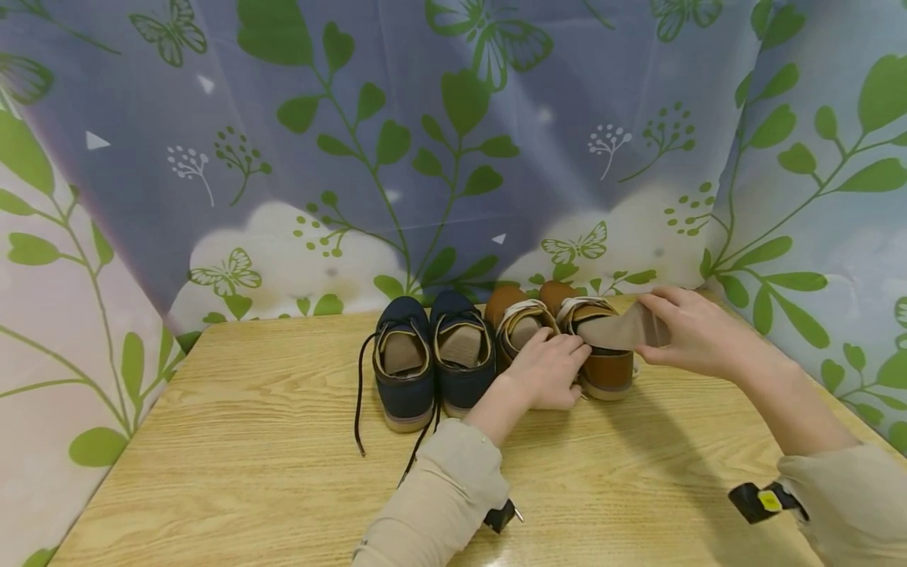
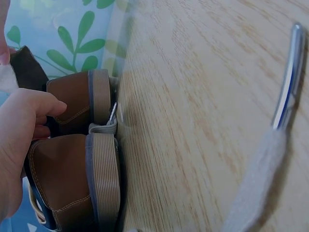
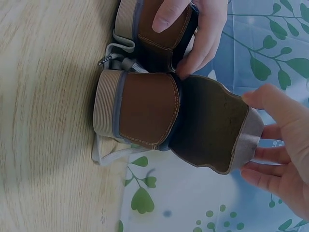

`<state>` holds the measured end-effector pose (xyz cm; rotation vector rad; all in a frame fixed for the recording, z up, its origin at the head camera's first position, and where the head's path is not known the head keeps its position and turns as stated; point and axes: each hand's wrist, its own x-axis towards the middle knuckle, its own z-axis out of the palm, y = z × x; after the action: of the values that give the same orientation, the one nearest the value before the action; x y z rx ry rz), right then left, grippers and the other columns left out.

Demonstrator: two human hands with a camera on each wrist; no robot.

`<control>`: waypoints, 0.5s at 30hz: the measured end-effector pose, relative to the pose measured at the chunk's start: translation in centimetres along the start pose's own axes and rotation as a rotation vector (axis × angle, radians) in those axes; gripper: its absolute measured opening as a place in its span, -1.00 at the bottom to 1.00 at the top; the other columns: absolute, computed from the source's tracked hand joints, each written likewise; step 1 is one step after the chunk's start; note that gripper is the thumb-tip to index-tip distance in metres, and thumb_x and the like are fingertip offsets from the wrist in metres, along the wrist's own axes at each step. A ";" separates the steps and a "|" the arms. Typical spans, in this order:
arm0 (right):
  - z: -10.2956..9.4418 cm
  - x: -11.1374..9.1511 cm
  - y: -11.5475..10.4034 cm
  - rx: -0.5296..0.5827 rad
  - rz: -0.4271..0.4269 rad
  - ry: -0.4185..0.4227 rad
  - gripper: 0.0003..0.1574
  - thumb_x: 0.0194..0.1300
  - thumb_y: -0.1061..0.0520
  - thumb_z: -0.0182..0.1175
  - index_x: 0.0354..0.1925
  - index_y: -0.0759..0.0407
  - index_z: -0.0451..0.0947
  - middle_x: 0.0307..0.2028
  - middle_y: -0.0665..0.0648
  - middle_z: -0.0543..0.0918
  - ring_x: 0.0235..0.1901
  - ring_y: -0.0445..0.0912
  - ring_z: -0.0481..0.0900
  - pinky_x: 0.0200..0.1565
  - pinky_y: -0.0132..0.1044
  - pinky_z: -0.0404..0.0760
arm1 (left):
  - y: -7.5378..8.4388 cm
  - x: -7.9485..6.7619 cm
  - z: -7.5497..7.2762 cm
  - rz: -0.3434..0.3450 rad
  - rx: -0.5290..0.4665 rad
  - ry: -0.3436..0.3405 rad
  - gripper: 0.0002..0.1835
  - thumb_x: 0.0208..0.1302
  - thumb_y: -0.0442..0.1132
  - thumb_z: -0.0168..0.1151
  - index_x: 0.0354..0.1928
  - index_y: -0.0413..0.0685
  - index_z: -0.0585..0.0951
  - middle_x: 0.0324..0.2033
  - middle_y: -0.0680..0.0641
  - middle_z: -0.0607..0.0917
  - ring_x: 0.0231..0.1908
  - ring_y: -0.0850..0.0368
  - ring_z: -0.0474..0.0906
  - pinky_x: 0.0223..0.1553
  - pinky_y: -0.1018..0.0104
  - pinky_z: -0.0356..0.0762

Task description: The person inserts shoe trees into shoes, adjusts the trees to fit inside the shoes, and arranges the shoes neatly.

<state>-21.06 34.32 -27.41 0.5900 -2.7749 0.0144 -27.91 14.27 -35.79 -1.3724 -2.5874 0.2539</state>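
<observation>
My right hand (image 1: 690, 331) pinches the heel end of a grey-beige insole (image 1: 615, 331), thumb on one side and fingers on the other. The insole's front lies inside the right-hand brown shoe (image 1: 611, 368); its olive-brown underside (image 3: 207, 125) slopes up out of the heel opening. My left hand (image 1: 549, 372) reaches over the left-hand brown shoe (image 1: 505, 301). Its fingertips hook at the collar of the right-hand shoe, while the thumb (image 2: 53, 104) stays behind the heels. Both brown shoes stand upright, toes toward the back.
Two navy shoes (image 1: 404, 398) with brown insoles inside stand left of the brown pair. A black lace (image 1: 360, 394) trails onto the wooden table (image 1: 248, 457). Pale laces (image 3: 120, 157) hang beside the brown shoes. A leaf-patterned cloth (image 1: 397, 142) rises behind the table.
</observation>
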 end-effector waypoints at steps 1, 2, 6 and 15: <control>0.0 0.1 0.0 0.000 0.003 -0.002 -0.16 -0.01 0.05 0.38 0.13 0.50 0.36 0.02 0.48 0.42 -0.01 0.34 0.40 -0.06 0.18 0.40 | 0.0 0.0 0.0 -0.001 -0.001 0.001 -0.37 0.27 0.10 0.01 0.36 0.12 0.26 0.27 0.11 0.29 0.28 0.22 0.15 0.28 0.22 -0.02; 0.0 0.2 0.0 0.001 0.006 -0.004 -0.17 -0.01 0.05 0.38 0.13 0.50 0.36 0.02 0.49 0.42 -0.01 0.34 0.40 -0.06 0.18 0.40 | 0.0 0.0 0.0 -0.001 -0.002 0.002 -0.38 0.27 0.10 0.02 0.35 0.12 0.27 0.27 0.11 0.30 0.28 0.22 0.16 0.27 0.22 -0.01; 0.2 0.4 -0.1 0.010 0.018 -0.015 -0.16 -0.01 0.06 0.37 0.14 0.51 0.34 0.02 0.51 0.41 -0.03 0.35 0.40 -0.07 0.18 0.40 | 0.0 0.0 0.0 -0.002 0.001 0.006 -0.38 0.27 0.11 0.02 0.34 0.13 0.29 0.25 0.11 0.32 0.26 0.23 0.18 0.27 0.23 0.00; 0.7 0.9 -0.3 0.023 0.036 -0.012 -0.14 -0.02 0.07 0.38 0.15 0.51 0.33 0.02 0.51 0.40 -0.03 0.37 0.40 -0.06 0.19 0.40 | -0.1 0.0 -0.1 -0.007 -0.011 0.008 -0.38 0.26 0.13 0.04 0.33 0.13 0.30 0.24 0.11 0.33 0.25 0.22 0.20 0.27 0.22 0.00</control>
<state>-21.91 33.69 -27.88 0.5480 -2.8002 0.0506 -27.91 14.20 -35.70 -1.3649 -2.5906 0.2325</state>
